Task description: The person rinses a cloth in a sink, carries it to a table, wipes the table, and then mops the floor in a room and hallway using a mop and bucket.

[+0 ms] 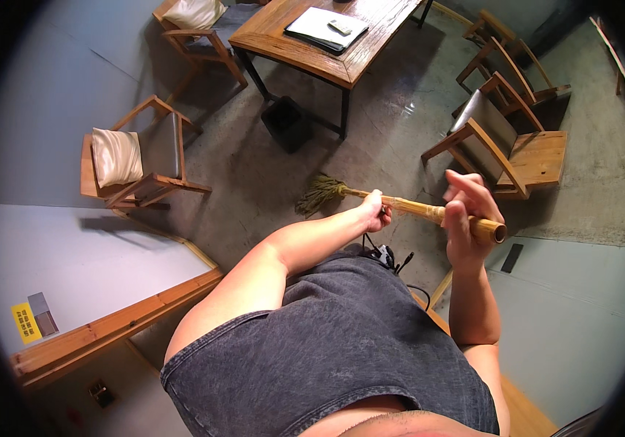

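Observation:
A broom [413, 207] with a bamboo handle slants across the view, its bushy olive-brown head [320, 194] down on the concrete floor. Low on the handle, just above the head, my left hand [375, 210] is closed round the bamboo. Near the hollow top end, my right hand [470, 217] holds the handle loosely. Its thumb crosses over the bamboo while the other fingers are lifted and half bent, slightly blurred. The handle's end pokes out to the right of that hand.
Ahead stands a wooden table [333, 67] with a black bin [287, 124] beneath it. Wooden armchairs stand left [161, 144] and right [498, 138]. Black cables [400, 264] lie close before me. Wood-edged pale panels [86, 273] flank me on both sides.

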Action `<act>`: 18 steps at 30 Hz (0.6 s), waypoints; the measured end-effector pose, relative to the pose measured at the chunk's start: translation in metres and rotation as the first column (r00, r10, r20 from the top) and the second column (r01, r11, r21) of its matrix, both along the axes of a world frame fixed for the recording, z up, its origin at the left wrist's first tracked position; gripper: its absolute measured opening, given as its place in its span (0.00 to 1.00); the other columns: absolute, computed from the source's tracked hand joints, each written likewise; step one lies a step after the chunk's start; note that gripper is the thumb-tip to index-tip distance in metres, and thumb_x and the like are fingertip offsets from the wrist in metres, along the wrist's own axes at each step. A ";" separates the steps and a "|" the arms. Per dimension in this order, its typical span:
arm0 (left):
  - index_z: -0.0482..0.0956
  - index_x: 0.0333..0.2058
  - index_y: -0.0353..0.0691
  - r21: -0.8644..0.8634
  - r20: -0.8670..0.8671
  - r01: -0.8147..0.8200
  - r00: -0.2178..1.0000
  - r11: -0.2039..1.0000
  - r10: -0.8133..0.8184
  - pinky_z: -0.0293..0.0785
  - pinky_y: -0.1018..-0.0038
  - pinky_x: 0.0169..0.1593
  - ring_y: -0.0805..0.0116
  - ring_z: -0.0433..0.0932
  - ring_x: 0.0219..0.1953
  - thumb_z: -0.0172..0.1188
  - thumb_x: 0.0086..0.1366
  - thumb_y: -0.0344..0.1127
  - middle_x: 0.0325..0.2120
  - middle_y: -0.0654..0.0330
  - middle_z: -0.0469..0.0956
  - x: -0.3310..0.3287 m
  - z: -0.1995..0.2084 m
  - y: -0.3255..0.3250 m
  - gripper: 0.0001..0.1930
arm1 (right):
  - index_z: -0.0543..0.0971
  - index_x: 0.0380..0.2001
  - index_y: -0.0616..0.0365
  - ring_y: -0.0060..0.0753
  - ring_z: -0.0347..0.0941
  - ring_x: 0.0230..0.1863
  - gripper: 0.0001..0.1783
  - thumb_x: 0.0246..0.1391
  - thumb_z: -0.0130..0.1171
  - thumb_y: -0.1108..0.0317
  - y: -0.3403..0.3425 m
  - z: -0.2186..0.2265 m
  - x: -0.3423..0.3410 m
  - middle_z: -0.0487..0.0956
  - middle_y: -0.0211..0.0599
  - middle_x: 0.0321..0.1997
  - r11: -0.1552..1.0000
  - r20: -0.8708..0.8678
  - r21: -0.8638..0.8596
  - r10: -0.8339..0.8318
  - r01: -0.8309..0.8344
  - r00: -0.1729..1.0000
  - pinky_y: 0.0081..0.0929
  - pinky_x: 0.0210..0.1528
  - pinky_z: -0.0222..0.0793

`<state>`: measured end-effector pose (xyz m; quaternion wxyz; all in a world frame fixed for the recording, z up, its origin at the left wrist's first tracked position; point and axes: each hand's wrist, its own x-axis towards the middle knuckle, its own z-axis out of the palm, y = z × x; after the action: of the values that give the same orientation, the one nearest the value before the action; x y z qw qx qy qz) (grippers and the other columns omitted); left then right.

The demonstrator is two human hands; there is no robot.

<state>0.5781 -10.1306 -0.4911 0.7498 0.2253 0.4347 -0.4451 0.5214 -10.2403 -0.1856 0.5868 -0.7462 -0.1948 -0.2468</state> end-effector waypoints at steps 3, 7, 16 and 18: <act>0.68 0.26 0.47 0.084 0.127 0.361 0.921 0.929 -0.369 0.50 0.80 0.17 0.78 0.54 0.14 0.37 0.70 0.56 0.15 0.71 0.62 0.008 0.006 0.004 0.22 | 0.77 0.45 0.71 0.13 0.59 0.18 0.18 0.66 0.53 0.63 -0.005 -0.008 0.004 0.67 0.24 0.17 0.975 -0.202 0.192 0.151 -0.112 0.968 0.14 0.23 0.55; 0.70 0.37 0.43 0.229 0.283 0.473 0.804 0.851 -0.523 0.46 0.81 0.16 0.81 0.48 0.13 0.42 0.71 0.57 0.15 0.75 0.54 0.039 -0.012 0.040 0.21 | 0.76 0.37 0.70 0.15 0.57 0.15 0.18 0.69 0.46 0.63 -0.011 -0.022 0.027 0.64 0.25 0.15 0.944 -0.214 0.328 0.029 0.044 0.976 0.17 0.19 0.56; 0.67 0.35 0.46 0.543 0.063 0.043 0.994 0.839 -0.091 0.47 0.77 0.17 0.76 0.48 0.12 0.37 0.62 0.50 0.13 0.70 0.51 0.197 -0.125 0.261 0.16 | 0.71 0.37 0.64 0.19 0.49 0.11 0.15 0.68 0.41 0.63 0.009 -0.030 0.123 0.56 0.25 0.11 0.913 -0.130 0.395 -0.054 0.102 0.990 0.21 0.15 0.53; 0.68 0.36 0.46 0.589 0.038 0.028 0.997 0.808 -0.063 0.50 0.76 0.17 0.76 0.51 0.14 0.42 0.65 0.48 0.15 0.69 0.54 0.240 -0.157 0.294 0.14 | 0.71 0.36 0.63 0.19 0.49 0.11 0.14 0.68 0.41 0.64 0.008 -0.032 0.145 0.55 0.25 0.11 0.899 -0.139 0.399 -0.139 0.183 0.981 0.21 0.15 0.54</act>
<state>0.8186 -9.8366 -0.6479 0.6443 0.4685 0.5246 -0.3003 0.6665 -10.2323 -0.2175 0.7172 -0.6323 -0.0448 -0.2896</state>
